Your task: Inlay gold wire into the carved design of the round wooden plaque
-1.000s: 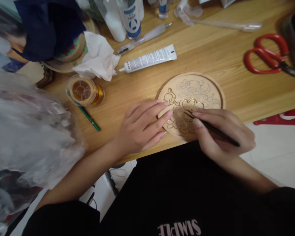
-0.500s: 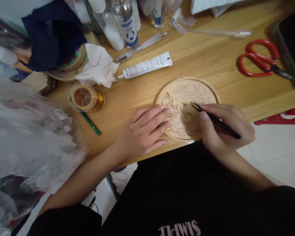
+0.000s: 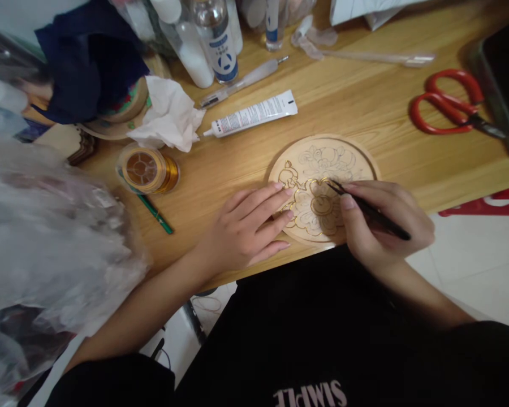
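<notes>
A round wooden plaque [image 3: 282, 164] lies near the table's front edge, with a drawn flower design on it. Gold wire [image 3: 309, 229] follows several of the drawn outlines. My left hand [image 3: 250, 226] rests flat with fingers stretched over the plaque's left side. In my right hand [image 3: 385, 220] are black tweezers [image 3: 375, 215], held like a pen. Their tips are at the upper edge of the large flower, by the gold outline. Whether they pinch a piece of wire is too small to tell.
Left of the plaque stand a spool of gold wire [image 3: 146, 168] and a green pencil [image 3: 155, 213]. A white tube [image 3: 254, 115], crumpled tissue [image 3: 169, 113] and a craft pen [image 3: 244, 82] lie behind. Red-handled scissors [image 3: 443, 104] and a phone [image 3: 507, 85] are at right; plastic bags [image 3: 55, 237] at left.
My right hand and the tweezers have shifted slightly left along the flower's upper outline. The left hand stays almost where it was.
</notes>
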Tool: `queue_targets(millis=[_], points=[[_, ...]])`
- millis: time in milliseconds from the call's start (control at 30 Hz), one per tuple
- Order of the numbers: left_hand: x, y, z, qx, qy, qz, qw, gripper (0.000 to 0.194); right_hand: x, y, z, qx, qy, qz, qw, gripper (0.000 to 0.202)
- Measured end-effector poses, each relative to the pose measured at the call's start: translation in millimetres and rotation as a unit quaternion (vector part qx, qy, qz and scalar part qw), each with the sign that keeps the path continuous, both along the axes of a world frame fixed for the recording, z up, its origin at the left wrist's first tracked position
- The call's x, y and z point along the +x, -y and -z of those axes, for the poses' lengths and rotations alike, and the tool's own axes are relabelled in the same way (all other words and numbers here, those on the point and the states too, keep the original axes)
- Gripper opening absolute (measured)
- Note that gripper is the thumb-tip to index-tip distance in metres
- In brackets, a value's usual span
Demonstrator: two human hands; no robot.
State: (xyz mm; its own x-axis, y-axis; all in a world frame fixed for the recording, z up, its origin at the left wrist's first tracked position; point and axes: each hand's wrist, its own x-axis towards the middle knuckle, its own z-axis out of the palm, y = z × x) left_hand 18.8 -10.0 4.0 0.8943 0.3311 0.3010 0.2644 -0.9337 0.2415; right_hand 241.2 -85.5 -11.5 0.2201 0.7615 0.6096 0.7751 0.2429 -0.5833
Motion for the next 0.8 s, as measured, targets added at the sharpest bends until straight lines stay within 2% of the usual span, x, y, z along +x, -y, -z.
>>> queue_targets(millis=[233, 433, 633, 800], points=[[-1, -1, 3.4, -0.033, 0.037, -0.006, 0.999, 0.041, 0, -1, -0.8, 0.01, -0.019, -0.019, 1.0, 0.03], [-1, 0, 6.0, -0.047, 0.064, -0.036, 0.996, 0.047, 1, 0, 1.1, 0.007, -0.016, -0.015, 1.0, 0.029], [-3, 0, 7.2, -0.027, 0.082, -0.053, 0.995, 0.032, 4, 1, -9.6, -0.036, 0.014, -0.123, 0.992, 0.034], [-2, 2, 11.1, -0.018, 0.101, -0.048, 0.994, 0.025, 1, -1, -21.8, -0.075, 0.019, -0.234, 0.969, 0.028]])
